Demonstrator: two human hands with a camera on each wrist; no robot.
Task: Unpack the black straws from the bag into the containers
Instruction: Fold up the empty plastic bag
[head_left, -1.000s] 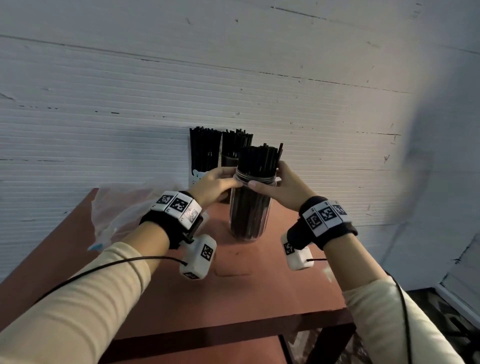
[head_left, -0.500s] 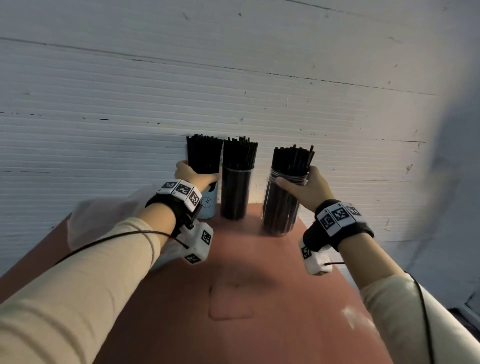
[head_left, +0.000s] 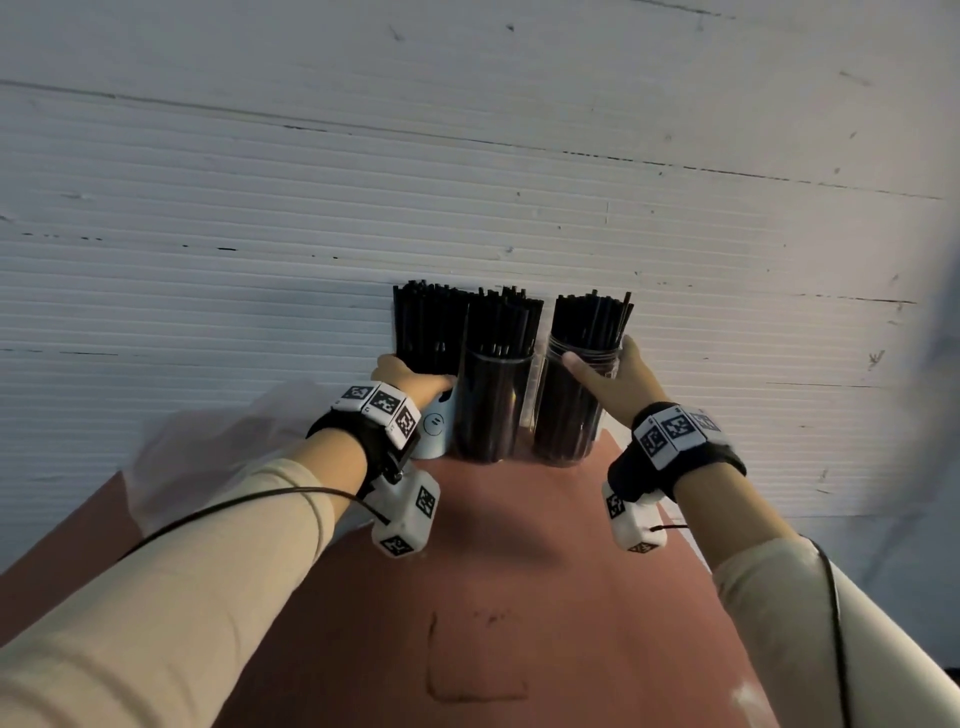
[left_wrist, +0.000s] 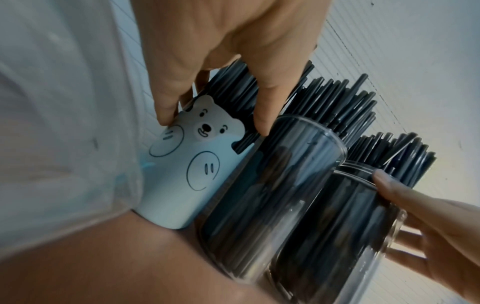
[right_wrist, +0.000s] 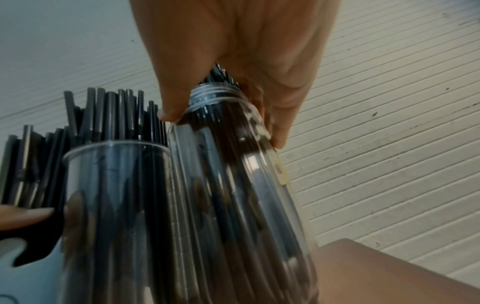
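Head view: three containers packed with black straws stand in a row at the far edge of the table, against the wall. Bear cup on the left, clear tumbler in the middle, jar on the right, all close together. Left hand grips the cup's top; right hand grips the jar's neck. Clear bag lies crumpled to the left, beside the cup. Left wrist view: left hand curls thumb and fingers over the cup rim, touching its straws; bag presses against the cup. Right wrist view: right hand wraps the threaded neck of the jar, thumb on one side, fingers on the other; tumbler touches the jar.
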